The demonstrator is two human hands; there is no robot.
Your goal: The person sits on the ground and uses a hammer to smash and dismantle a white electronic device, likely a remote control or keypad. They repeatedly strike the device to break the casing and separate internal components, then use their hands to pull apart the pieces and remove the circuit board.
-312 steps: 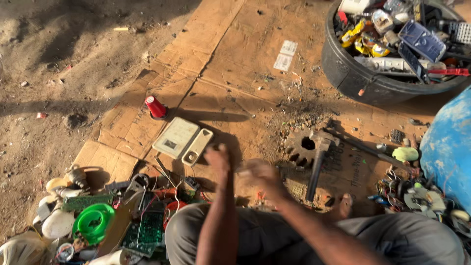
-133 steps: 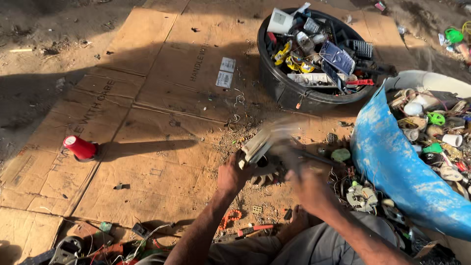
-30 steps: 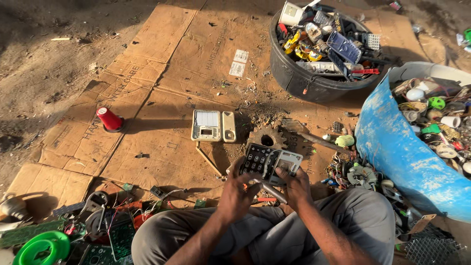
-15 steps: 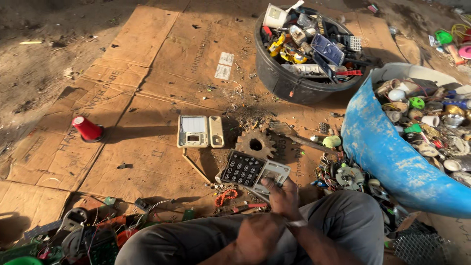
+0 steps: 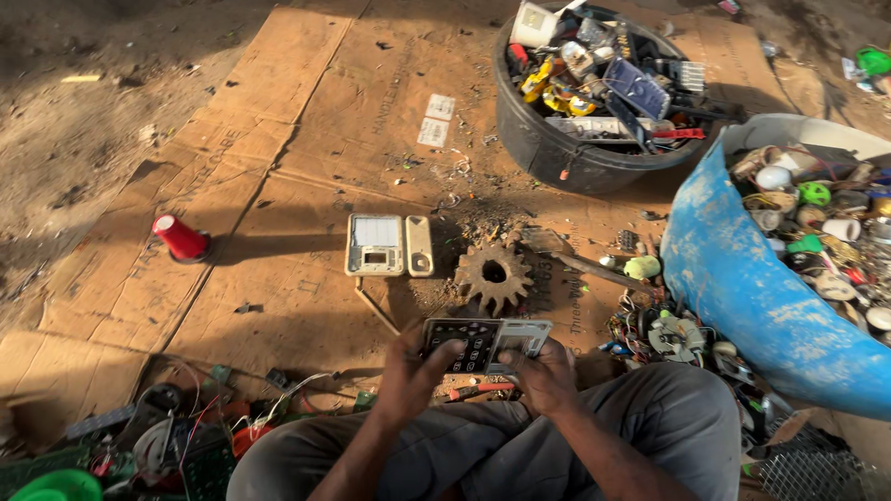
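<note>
A red cup [image 5: 182,237] sits at 9 o'clock. The left hand [image 5: 415,364] and right hand [image 5: 546,374] both grip a keypad [image 5: 484,340] low in the middle. A rusty gear [image 5: 494,274] lies just above it, a black tub [image 5: 575,158] at 1 o'clock.

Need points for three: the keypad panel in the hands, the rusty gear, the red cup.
keypad panel [image 5: 469,341], head view, on its dark button field.
rusty gear [image 5: 512,279], head view, on its toothed ring right of the hub hole.
red cup [image 5: 181,237], head view, on its side wall.
</note>
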